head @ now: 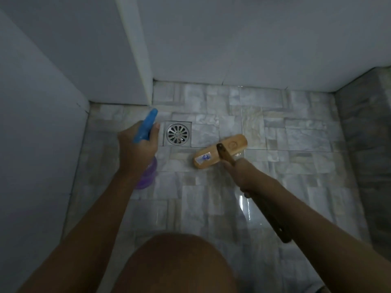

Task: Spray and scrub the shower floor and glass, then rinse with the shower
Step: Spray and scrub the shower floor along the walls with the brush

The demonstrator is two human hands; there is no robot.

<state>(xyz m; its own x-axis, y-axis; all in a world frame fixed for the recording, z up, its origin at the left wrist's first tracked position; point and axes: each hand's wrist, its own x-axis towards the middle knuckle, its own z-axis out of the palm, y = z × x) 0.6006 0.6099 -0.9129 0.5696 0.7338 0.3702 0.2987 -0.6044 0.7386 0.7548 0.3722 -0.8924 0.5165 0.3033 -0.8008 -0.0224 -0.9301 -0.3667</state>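
Left hand grips blue-capped purple spray bottle, right hand clamps long-handled wooden scrub brush; recommend flat strokes across grey stone-tiled floor.

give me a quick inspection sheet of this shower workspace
surface: marbled grey floor tiles, glossy sheen near the right forearm
job's things: spray bottle with blue head and purple body; wooden scrub brush head down on the tiles, right of the drain
clutter: nothing seen
hands: left hand grips the bottle; right hand grips the brush handle
cables: nothing seen
surroundings: plain pale walls; darker tiled strip at far right
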